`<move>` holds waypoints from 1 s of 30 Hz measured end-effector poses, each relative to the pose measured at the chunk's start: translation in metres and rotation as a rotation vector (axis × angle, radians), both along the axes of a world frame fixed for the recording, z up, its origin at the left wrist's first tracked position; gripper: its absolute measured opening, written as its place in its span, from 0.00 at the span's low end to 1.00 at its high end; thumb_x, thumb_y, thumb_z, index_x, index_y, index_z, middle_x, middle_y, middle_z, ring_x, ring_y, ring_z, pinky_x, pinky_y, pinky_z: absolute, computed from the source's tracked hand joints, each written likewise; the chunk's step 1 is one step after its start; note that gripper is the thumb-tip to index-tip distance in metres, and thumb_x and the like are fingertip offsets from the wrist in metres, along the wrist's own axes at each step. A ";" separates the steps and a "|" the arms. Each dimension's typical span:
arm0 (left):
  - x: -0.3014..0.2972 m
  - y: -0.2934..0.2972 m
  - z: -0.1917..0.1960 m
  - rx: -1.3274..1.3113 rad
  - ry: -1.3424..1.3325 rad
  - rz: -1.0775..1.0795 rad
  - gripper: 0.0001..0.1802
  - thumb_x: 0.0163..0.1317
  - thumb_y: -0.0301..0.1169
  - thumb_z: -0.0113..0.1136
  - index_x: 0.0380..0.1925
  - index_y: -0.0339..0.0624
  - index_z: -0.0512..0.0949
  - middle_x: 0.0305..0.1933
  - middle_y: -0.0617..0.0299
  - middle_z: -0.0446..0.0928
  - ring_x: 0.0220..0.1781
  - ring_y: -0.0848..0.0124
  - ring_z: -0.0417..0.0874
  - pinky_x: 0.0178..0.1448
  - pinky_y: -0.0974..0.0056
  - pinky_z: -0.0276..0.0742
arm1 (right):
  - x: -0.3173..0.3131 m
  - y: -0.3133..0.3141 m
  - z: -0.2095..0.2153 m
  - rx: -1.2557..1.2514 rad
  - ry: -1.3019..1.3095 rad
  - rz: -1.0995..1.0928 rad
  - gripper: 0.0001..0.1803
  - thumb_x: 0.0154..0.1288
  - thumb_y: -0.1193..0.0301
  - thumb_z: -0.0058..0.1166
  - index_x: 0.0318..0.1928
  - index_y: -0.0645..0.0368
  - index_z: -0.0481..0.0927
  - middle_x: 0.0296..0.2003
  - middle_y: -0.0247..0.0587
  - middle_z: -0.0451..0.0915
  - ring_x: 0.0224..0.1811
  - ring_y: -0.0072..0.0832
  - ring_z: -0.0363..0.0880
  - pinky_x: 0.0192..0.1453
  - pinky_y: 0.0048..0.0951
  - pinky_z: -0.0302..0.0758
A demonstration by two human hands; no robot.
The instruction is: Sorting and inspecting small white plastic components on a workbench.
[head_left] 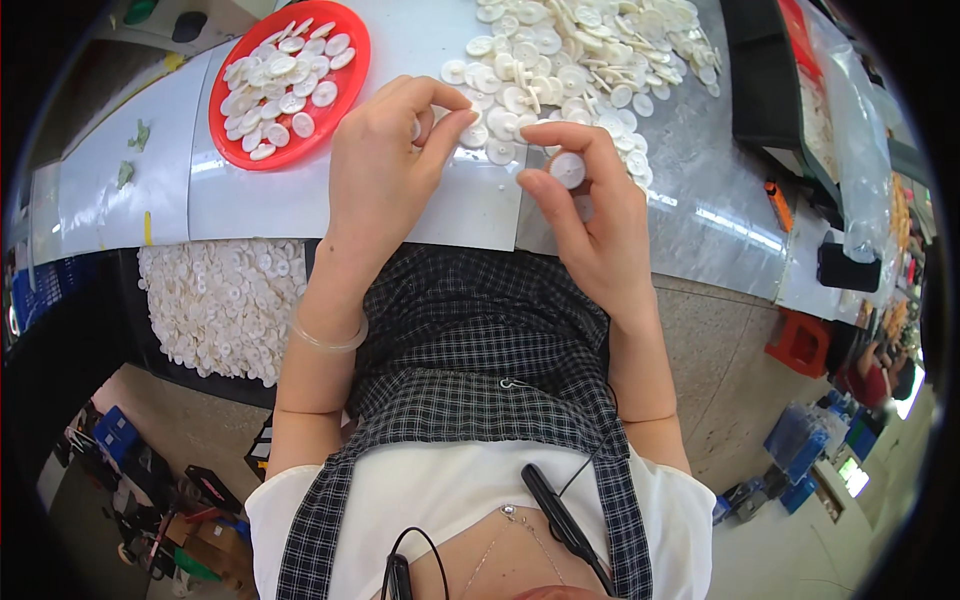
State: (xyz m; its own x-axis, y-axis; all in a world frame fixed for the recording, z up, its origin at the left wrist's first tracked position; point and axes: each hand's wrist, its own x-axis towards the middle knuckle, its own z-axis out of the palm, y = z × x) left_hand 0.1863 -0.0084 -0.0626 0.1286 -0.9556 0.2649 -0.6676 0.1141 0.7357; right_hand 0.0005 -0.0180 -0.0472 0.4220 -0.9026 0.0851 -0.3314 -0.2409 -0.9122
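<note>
My right hand (pixel 590 215) pinches a small white round plastic disc (pixel 567 169) between thumb and forefinger, just over the near edge of the table. My left hand (pixel 385 165) is curled with its fingertips at the edge of a big loose heap of white discs (pixel 570 50) on the table; a white piece seems tucked between its thumb and fingers, mostly hidden. To the left of that hand a red round tray (pixel 340 100) holds several more white discs.
The table has a glossy grey-white top (pixel 250 190). Below its left edge a dark bin (pixel 225 300) is full of white discs. A black box (pixel 770 80) and a clear plastic bag (pixel 850 130) stand at the right. Boxes and clutter lie on the floor.
</note>
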 end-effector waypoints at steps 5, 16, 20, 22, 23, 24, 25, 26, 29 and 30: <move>0.001 0.007 -0.001 0.078 0.390 0.014 0.07 0.62 0.31 0.62 0.35 0.38 0.78 0.18 0.72 0.66 0.19 0.82 0.64 0.20 0.73 0.56 | -0.002 0.001 -0.003 -0.045 0.045 0.015 0.16 0.59 0.72 0.64 0.47 0.61 0.77 0.39 0.33 0.81 0.30 0.16 0.75 0.33 0.16 0.72; 0.000 0.031 0.006 0.721 2.091 -0.403 0.13 0.74 0.35 0.38 0.41 0.37 0.67 0.32 0.69 0.59 0.24 0.85 0.57 0.15 0.83 0.52 | -0.004 0.001 -0.002 0.112 -0.150 0.030 0.13 0.61 0.74 0.62 0.44 0.62 0.75 0.31 0.31 0.78 0.31 0.14 0.75 0.34 0.15 0.72; -0.003 0.032 0.002 0.726 2.180 -0.401 0.13 0.74 0.34 0.37 0.41 0.34 0.66 0.33 0.67 0.59 0.25 0.84 0.58 0.15 0.83 0.54 | -0.003 0.002 -0.003 0.127 -0.262 0.018 0.11 0.63 0.77 0.59 0.44 0.63 0.74 0.31 0.32 0.77 0.32 0.15 0.75 0.35 0.16 0.73; -0.004 0.033 0.001 0.721 2.190 -0.402 0.13 0.74 0.34 0.37 0.41 0.34 0.66 0.33 0.67 0.59 0.25 0.84 0.58 0.15 0.83 0.54 | -0.003 0.001 -0.004 0.133 -0.275 0.009 0.10 0.63 0.78 0.58 0.44 0.63 0.74 0.31 0.32 0.77 0.32 0.15 0.75 0.35 0.16 0.73; -0.004 0.033 0.001 0.718 2.181 -0.396 0.13 0.74 0.34 0.37 0.40 0.34 0.66 0.33 0.67 0.59 0.25 0.84 0.58 0.15 0.83 0.54 | -0.004 0.001 -0.006 0.122 -0.282 0.015 0.10 0.64 0.78 0.57 0.44 0.63 0.74 0.32 0.33 0.77 0.32 0.15 0.75 0.34 0.15 0.71; -0.004 0.033 0.001 0.715 2.172 -0.390 0.13 0.74 0.34 0.37 0.40 0.34 0.66 0.33 0.66 0.59 0.25 0.83 0.58 0.15 0.83 0.54 | -0.004 0.001 -0.006 0.112 -0.290 0.021 0.09 0.65 0.77 0.55 0.45 0.62 0.73 0.33 0.33 0.76 0.32 0.15 0.75 0.33 0.14 0.70; -0.004 0.033 0.001 0.713 2.172 -0.389 0.13 0.74 0.34 0.37 0.40 0.34 0.66 0.33 0.66 0.59 0.25 0.83 0.58 0.15 0.83 0.54 | -0.003 0.001 -0.006 0.112 -0.289 0.023 0.09 0.65 0.77 0.55 0.45 0.62 0.73 0.33 0.33 0.76 0.32 0.15 0.75 0.33 0.14 0.70; -0.004 0.033 0.001 0.707 2.173 -0.399 0.13 0.74 0.34 0.37 0.40 0.34 0.66 0.33 0.66 0.59 0.26 0.84 0.58 0.15 0.83 0.54 | -0.004 0.002 -0.006 0.156 -0.339 -0.019 0.07 0.67 0.76 0.53 0.44 0.61 0.73 0.33 0.33 0.76 0.30 0.14 0.72 0.31 0.14 0.68; -0.004 0.033 0.000 0.702 2.189 -0.412 0.13 0.74 0.34 0.37 0.39 0.35 0.66 0.34 0.66 0.59 0.27 0.83 0.59 0.16 0.83 0.54 | -0.005 0.000 -0.005 0.217 -0.435 -0.112 0.04 0.70 0.73 0.50 0.41 0.60 0.71 0.32 0.32 0.75 0.27 0.11 0.67 0.28 0.14 0.62; -0.004 0.033 -0.001 0.702 2.204 -0.415 0.13 0.73 0.34 0.37 0.39 0.35 0.66 0.34 0.66 0.59 0.27 0.83 0.59 0.16 0.83 0.55 | -0.006 -0.001 -0.005 0.234 -0.483 -0.160 0.04 0.71 0.72 0.48 0.40 0.59 0.70 0.30 0.30 0.74 0.25 0.10 0.63 0.26 0.14 0.59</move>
State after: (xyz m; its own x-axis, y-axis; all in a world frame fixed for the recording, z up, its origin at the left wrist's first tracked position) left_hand 0.1823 0.0244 -0.0634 -0.4938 -0.8454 -0.2035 0.8613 -0.5078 0.0195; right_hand -0.0052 -0.0185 -0.0519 0.2406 -0.9703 0.0242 0.1212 0.0053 -0.9926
